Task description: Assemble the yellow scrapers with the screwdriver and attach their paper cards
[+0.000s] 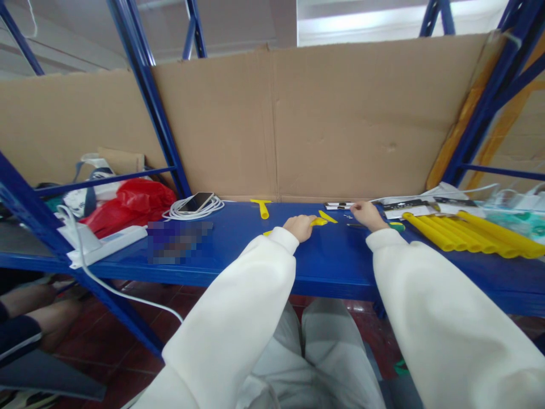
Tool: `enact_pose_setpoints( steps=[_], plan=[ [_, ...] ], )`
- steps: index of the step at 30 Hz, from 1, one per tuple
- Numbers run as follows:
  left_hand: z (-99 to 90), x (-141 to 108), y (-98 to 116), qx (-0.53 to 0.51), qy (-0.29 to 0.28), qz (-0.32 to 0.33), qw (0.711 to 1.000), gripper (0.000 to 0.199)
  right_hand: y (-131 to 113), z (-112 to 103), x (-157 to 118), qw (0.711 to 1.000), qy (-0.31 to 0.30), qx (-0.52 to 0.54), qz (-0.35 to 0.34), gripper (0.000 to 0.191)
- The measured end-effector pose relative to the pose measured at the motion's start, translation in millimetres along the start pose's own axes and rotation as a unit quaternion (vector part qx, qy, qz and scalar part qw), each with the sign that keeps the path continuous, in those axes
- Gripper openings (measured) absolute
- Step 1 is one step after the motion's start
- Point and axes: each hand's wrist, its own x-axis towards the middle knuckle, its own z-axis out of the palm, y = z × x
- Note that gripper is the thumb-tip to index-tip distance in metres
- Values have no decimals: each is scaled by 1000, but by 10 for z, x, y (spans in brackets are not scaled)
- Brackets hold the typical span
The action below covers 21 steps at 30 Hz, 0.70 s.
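Note:
My left hand (299, 227) is closed around a yellow plastic piece (319, 221), and one end of it sticks out past the fingers toward the right. Just beyond that end lies a flat, pointed yellow piece (327, 216). My right hand (367, 215) has its fingers pinched together low over the bench; what they hold, if anything, is too small to make out. Beside those fingertips are tiny bits of hardware (348, 216). A screwdriver with a green and yellow handle (397, 226) lies partly under my right wrist. Farther left rests a yellow T-shaped piece (263, 209).
Yellow tubes (477, 236) lie in a row at the right, in front of black-and-white packets (406, 207). A phone (196, 201) sits on a coiled white cable (174, 213). A red bag (131, 201) and power strip (121, 241) are left. Cardboard (332, 119) walls the back.

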Motion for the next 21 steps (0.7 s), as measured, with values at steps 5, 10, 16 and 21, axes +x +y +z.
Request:
enact_pose_setpoints(
  steps=[5,10,16,21],
  plan=[
    [-5,13,7,-25,0,-14,1000,42,110,14,18,991,24,-121,46,25],
    [-33,3,13,-49,17,-28,998,44,133,70,-3,988,-10,-156,2,20],
    [-42,0,13,-60,36,-28,997,43,86,53,-33,983,-36,-180,-14,21],
    [-60,-3,15,-63,58,-28,996,45,52,52,-58,978,-48,-201,-15,24]
  ],
)
